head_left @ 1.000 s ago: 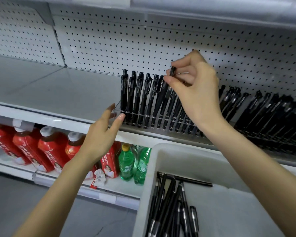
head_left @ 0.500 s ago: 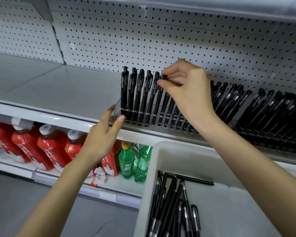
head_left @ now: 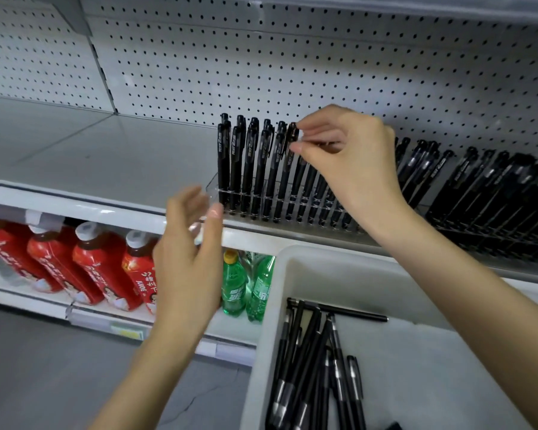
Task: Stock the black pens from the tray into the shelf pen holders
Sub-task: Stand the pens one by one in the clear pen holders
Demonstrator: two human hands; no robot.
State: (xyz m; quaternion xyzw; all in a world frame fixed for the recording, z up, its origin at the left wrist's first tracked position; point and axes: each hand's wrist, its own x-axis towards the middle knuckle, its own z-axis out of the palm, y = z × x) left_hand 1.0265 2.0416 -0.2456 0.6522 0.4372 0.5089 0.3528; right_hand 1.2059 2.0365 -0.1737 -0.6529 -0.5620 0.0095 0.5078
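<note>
Pinching a black pen [head_left: 285, 175], right hand [head_left: 351, 162]; print unreadable.

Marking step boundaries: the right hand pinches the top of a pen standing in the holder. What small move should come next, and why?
Probably let go of the pen and bring the right hand down to the tray for another. The pen stands in the holder level with its neighbours, so it looks seated, and more pens lie in the tray.
</note>
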